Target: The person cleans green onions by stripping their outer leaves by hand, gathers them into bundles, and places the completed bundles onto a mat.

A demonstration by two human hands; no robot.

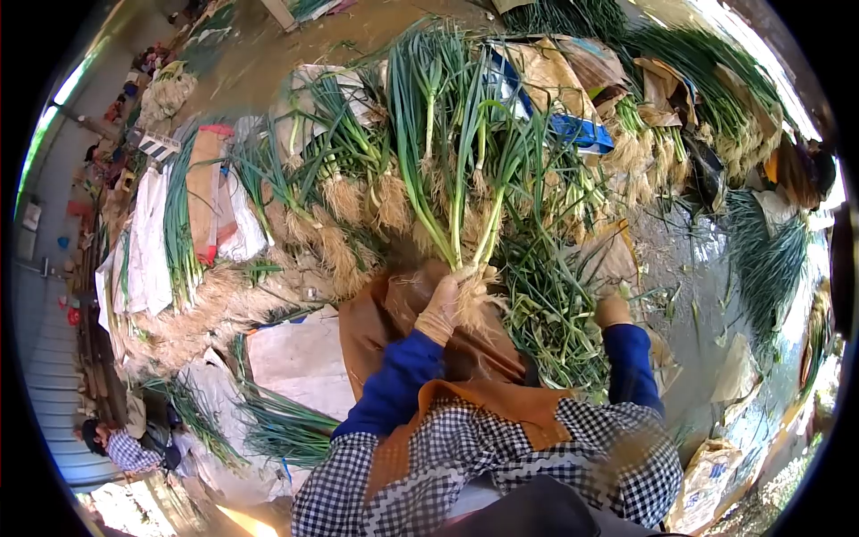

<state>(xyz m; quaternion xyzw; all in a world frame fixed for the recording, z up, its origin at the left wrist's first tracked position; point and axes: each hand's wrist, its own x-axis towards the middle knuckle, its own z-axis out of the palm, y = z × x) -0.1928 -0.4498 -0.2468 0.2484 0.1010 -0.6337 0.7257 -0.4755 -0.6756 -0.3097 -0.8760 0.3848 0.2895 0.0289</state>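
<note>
In the head view my left hand [440,309] is closed round the white base of a few green onions [456,197]. Their pale roots [480,300] hang just right of my fingers, and the long green leaves fan out away from me. My right hand [613,309] is out to the right, its fingers curled together beside a heap of loose leaves [550,309]; whether it holds anything is too small to tell. Below the held onions a brown apron [380,331] covers my lap.
Bundles of onions with roots [340,197] lie ahead and to the left. A blue-edged sack [555,89] lies ahead, a pale board [300,358] at the left. More green bundles [765,259] lie on the wet floor at the right. Another person [130,447] is at the lower left.
</note>
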